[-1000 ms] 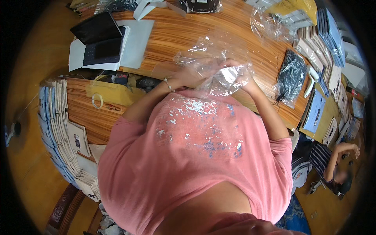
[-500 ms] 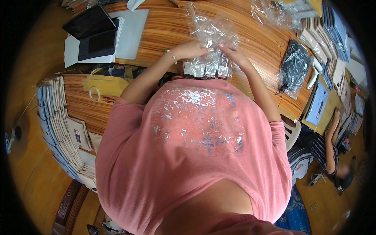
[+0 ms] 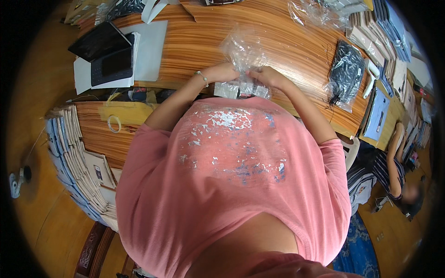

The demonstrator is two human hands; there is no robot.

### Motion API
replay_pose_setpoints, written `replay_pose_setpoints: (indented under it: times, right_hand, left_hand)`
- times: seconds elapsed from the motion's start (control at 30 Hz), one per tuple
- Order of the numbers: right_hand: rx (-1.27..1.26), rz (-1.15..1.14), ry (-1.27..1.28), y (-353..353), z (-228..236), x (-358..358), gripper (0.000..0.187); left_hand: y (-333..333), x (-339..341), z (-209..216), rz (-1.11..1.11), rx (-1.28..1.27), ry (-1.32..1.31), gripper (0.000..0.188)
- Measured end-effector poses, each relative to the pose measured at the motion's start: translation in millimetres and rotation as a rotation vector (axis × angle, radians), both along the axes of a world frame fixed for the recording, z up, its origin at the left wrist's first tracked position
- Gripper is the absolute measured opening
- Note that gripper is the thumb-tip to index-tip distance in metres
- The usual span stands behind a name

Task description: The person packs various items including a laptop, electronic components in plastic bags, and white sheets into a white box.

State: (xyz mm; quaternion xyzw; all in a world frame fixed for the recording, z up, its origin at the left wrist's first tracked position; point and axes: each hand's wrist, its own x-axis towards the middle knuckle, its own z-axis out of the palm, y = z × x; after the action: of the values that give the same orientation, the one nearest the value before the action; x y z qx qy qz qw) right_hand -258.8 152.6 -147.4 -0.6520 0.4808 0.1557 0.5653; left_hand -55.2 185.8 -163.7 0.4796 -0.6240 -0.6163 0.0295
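A clear plastic bag (image 3: 245, 52) stands between my two hands near the table's front edge. Several small white packets or boxes (image 3: 226, 90) with dark and red bits sit in its lower part, close against my shirt. My left hand (image 3: 222, 72), with a beaded bracelet at the wrist, closes on the bag's left side. From the right, my right hand (image 3: 266, 77) pinches the gathered plastic at the neck. The bag's loose upper part sticks up beyond my fingers and is smeared by motion. My fingertips are partly hidden by the crinkled film.
An open laptop (image 3: 110, 58) lies on papers at the left. To the right are a bagged black item (image 3: 346, 72), a white-handled tool (image 3: 371, 78) and stacked folded packs (image 3: 368, 37). More packs (image 3: 74, 157) pile up at lower left. Another person (image 3: 394, 162) works at far right.
My hands have come closer together and lower, gathering the bag's neck between them. The bag's top has narrowed. The whole view has shifted slightly.
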Motion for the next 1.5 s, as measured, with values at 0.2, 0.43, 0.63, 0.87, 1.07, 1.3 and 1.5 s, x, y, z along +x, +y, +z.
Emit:
replay_pose_setpoints:
  times: [0.2, 0.43, 0.63, 0.87, 1.07, 1.3, 1.5]
  right_hand:
    - [0.051, -0.073, -0.087, 8, 6, 6, 0.048]
    - [-0.089, -0.264, -0.218, 23, 6, 12, 0.030]
    - [-0.541, -0.322, -0.343, 27, 12, 13, 0.030]
    - [-0.735, -0.173, -0.639, 26, -12, -2, 0.030]
    - [0.032, -0.652, -0.551, 15, 12, 0, 0.031]
    - [-0.375, -0.229, -0.002, -10, -7, -3, 0.052]
    - [-0.016, -0.424, -0.116, -2, -18, -2, 0.046]
  left_hand:
    - [1, 8, 32, 0.024, 0.252, 0.080, 0.033]
    - [2, 17, 2, -0.031, 0.319, 0.019, 0.028]
    - [15, 20, 12, 0.126, -0.266, 0.020, 0.033]
    - [29, 10, 24, 0.191, -0.785, -0.103, 0.049]
    - [23, 21, 20, 0.544, -0.184, 0.284, 0.053]
    - [9, 33, -11, 0.383, -0.798, -0.446, 0.055]
    - [-1, 36, 8, 0.412, -0.161, -0.064, 0.050]
